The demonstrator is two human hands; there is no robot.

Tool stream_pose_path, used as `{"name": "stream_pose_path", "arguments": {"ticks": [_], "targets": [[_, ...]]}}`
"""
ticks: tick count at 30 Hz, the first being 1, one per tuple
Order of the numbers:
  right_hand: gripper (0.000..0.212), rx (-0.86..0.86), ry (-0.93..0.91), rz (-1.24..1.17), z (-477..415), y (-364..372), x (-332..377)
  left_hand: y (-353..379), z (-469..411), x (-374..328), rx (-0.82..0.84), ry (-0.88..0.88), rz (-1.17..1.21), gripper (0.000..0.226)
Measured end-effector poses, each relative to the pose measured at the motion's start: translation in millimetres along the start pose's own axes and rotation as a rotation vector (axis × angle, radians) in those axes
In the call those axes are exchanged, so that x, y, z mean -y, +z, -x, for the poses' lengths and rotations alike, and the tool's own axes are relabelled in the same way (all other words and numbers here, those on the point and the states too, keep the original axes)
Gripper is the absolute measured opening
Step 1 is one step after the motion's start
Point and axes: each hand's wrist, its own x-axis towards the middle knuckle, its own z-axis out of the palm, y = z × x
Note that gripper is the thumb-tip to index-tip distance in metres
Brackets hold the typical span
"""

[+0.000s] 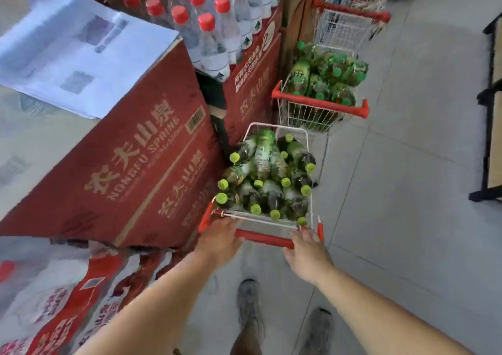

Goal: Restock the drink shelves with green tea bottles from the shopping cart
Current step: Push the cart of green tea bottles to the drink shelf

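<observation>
Two ends of the shopping cart (282, 128) handle (264, 239) are gripped, fingers curled round it, by the left hand (220, 242) and right hand (307, 254); green tea bottles (267, 175) are heaped inside the cart.

Green tea bottles (267, 175) hide the floor of the shopping cart (264, 239); the paper sheets (81, 47) are blurred.

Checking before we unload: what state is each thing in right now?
near cart: heaped full
green tea bottles: capped, lying piled in it
left hand: grips the cart's handle
right hand: grips the cart's handle
second cart: loaded with green bottles
water bottles: upright, red caps on
</observation>
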Motion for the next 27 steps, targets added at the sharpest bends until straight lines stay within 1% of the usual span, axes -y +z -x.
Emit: {"name": "stream_pose_path", "arguments": {"ticks": [2, 4, 5, 7, 9, 11, 14, 17, 19, 27], "targets": [[0.056, -0.021, -0.010, 0.041, -16.8, 10.7, 6.6, 5.7, -13.1, 16.1, -0.004, 0.068, -0.068, 0.058], [0.056, -0.037, -0.014, 0.081, -28.6, 17.6, 12.1, 12.9, -23.8, 30.9, -0.003, 0.086, -0.095, 0.062], [0.056, -0.036, -0.009, 0.088, -34.8, 21.9, 13.8, 16.8, -28.5, 36.4, 0.000, 0.090, -0.102, 0.069], [0.057, -0.013, 0.014, 0.093, -43.8, 31.9, 13.0, 27.1, -34.8, 44.5, 0.000, 0.129, -0.128, 0.085], [0.058, 0.027, 0.052, 0.121, -48.9, 39.2, 10.3, 35.2, -39.8, 53.6, -0.021, 0.146, -0.138, 0.088], [0.058, 0.051, 0.070, 0.163, -50.9, 46.8, 5.8, 42.2, -43.9, 60.0, -0.020, 0.145, -0.155, 0.088], [0.057, -0.014, 0.043, 0.218, -48.3, 57.7, -3.6, 54.9, -48.9, 65.7, -0.044, 0.134, -0.178, 0.083], [0.049, -0.083, 0.025, 0.172, -47.9, 61.1, -12.8, 63.3, -50.3, 65.9, -0.104, 0.112, -0.175, 0.075], [0.046, -0.099, 0.021, 0.145, -49.0, 62.6, -17.3, 67.6, -49.0, 64.9, -0.140, 0.110, -0.155, 0.071], [0.043, -0.210, -0.017, 0.095, -43.1, 74.1, -30.2, 88.9, -40.5, 62.9, -0.258, 0.099, -0.041, 0.066]]}}
